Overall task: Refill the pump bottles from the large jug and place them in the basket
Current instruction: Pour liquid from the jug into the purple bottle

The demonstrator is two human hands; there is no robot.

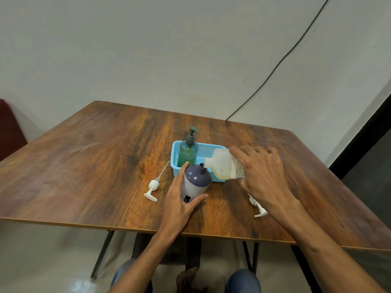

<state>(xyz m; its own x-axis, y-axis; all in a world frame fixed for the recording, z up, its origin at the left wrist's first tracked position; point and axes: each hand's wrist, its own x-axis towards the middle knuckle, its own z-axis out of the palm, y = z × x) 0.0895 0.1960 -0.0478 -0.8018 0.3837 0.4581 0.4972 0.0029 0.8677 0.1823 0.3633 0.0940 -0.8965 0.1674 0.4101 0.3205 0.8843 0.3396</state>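
With the left hand [179,199], holding the purple bottle [196,182] upright on the table [105,155], fingers and thumb curled round its sides. No top on it, mouth open. With the right hand [262,172], gripping the jug [220,166] from above, tipped over on its side, spout right at the mouth of the purple bottle. No stream to be seen; too small to tell. Holding the jug just in front of the basket [208,150], partly over its near wall.

All from the head view, the only one. Behind both hands, the blue basket, near the middle of the table. Inside it, at the left end, the green bottle [188,153], standing up, pump on, green stuff inside. Looks done and put away.

On the table, two loose white pumps. Left pump [153,188] lying flat, left of the purple bottle, long tube pointing toward the basket. Right pump [257,207] lying nearer the front edge, partly hidden under the right wrist.

By the look of it, about the middle of the job. One bottle filled and in the basket. One bottle getting filled now. Left to do for this one: finish pouring, put the jug down, screw a pump back on, set it in the basket beside the green bottle. Two loose pumps but only one open bottle in sight, so maybe one more bottle somewhere out of view; cannot tell.
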